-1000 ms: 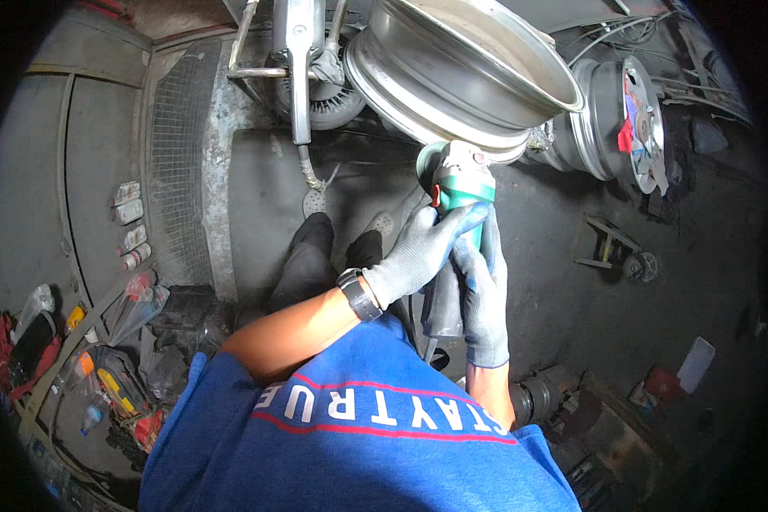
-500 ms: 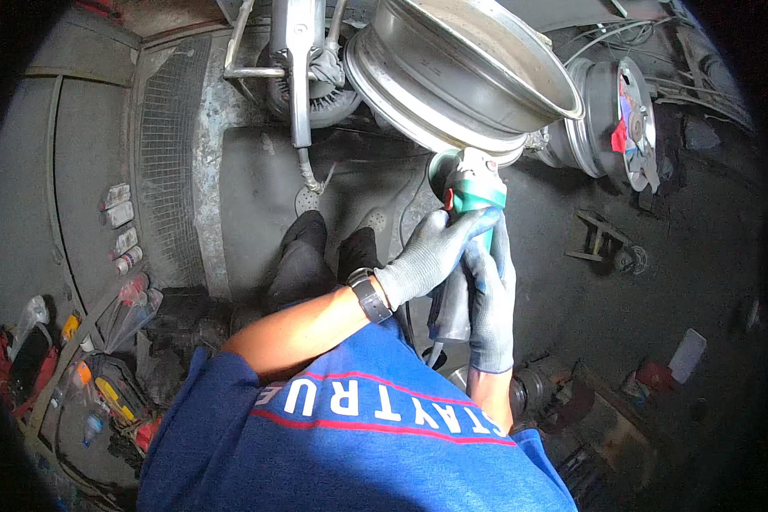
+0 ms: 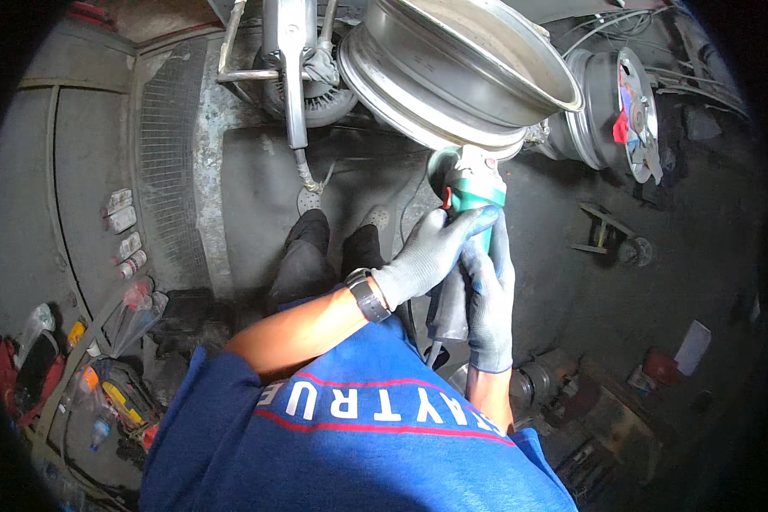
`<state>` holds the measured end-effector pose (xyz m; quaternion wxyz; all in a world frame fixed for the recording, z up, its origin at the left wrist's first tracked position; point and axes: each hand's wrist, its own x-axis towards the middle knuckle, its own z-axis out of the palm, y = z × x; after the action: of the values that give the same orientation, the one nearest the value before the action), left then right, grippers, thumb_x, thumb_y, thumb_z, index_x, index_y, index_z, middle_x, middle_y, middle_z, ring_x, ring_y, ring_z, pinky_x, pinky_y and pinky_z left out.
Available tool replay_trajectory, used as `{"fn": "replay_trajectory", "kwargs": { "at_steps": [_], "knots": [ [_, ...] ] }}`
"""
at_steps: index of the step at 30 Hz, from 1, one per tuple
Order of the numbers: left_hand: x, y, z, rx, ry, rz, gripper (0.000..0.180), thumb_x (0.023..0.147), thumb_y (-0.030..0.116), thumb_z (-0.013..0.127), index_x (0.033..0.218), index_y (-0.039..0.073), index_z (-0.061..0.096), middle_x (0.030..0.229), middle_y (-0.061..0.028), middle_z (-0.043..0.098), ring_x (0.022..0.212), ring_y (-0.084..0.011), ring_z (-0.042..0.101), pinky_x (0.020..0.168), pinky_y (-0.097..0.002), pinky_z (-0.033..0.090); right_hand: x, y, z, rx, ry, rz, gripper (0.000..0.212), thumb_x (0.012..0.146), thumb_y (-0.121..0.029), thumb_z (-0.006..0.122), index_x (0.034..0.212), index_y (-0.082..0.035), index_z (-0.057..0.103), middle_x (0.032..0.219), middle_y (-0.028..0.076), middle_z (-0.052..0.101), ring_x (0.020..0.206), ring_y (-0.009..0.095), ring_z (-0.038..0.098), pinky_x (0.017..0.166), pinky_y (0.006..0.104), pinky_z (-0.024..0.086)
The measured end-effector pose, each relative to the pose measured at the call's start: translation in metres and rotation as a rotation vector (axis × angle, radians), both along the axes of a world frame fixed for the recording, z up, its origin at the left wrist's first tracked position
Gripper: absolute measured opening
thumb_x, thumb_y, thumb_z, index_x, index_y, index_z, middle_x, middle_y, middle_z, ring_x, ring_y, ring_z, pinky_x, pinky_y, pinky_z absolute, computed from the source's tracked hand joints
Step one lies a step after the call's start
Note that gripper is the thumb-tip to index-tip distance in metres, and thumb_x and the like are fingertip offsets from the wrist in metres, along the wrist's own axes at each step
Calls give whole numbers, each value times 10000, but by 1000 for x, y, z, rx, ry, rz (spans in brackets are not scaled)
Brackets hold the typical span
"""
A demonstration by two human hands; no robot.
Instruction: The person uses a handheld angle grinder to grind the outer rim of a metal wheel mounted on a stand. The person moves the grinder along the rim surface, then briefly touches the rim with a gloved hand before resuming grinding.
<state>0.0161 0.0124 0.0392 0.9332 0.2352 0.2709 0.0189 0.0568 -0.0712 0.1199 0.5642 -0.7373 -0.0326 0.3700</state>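
Well left of the large wheel rim (image 3: 465, 64), and lower than it in the view, a red and black bundle (image 3: 38, 367) lies among clutter. Nearer the rim, though well apart from it, come a row of white bottles (image 3: 121, 220) and a mesh panel (image 3: 171, 162). Just left of the rim stands a silver metal arm (image 3: 292, 94).

Below the rim, the left hand (image 3: 422, 256), gloved in grey with blue fingertips and wearing a dark watch (image 3: 367, 296) at the wrist, has its fingers wrapped over the grinder (image 3: 478, 192). That green and pale tool is directly below the rim, its head up at the lower lip and its disc (image 3: 440, 169) on the left side; whether the disc touches metal I cannot tell. The right hand (image 3: 491, 307), gloved alike, grips the tool's body from the other side, fingers closed around it.

The grinder being in position, I judge work on this lip to be under way; the barrel shows bright and duller bands, but how much is done and how much remains is unclear.

Right of the large rim sits a second rim (image 3: 582, 107) with a red cloth (image 3: 620, 128) on it, out of the hands' grasp and seemingly not being worked. Lower right of the large rim is a small stand (image 3: 604, 229).
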Motion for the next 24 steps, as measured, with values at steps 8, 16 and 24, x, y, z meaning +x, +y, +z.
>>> {"fn": "replay_trajectory", "kwargs": {
  "at_steps": [8, 16, 24],
  "knots": [
    [-4, 1, 1, 37, 37, 16, 410, 990, 362, 649, 1207, 17, 687, 1072, -70, 708, 978, -117, 651, 866, -289, 507, 3, -4, -5, -6, -29, 51, 761, 990, -150, 630, 1606, 45, 228, 1542, 217, 434, 1384, 245, 455, 1149, 355, 378],
    [-9, 3, -7, 86, -1, 125, 416, 973, 349, 689, 1213, 10, 664, 1086, -68, 705, 1013, -126, 659, 896, -288, 515, -3, 9, 2, 2, -2, 71, 762, 982, -136, 625, 1606, 45, 227, 1556, 212, 417, 1393, 243, 443, 1150, 357, 377],
    [-4, 5, 1, 2, 3, -12, 365, 1005, 312, 647, 1193, -1, 654, 1075, -75, 695, 1003, -125, 646, 877, -299, 523, 1, 1, -3, -26, -37, 49, 734, 999, -135, 612, 1603, 45, 237, 1546, 211, 435, 1379, 241, 460, 1138, 345, 382]
  ]
}}
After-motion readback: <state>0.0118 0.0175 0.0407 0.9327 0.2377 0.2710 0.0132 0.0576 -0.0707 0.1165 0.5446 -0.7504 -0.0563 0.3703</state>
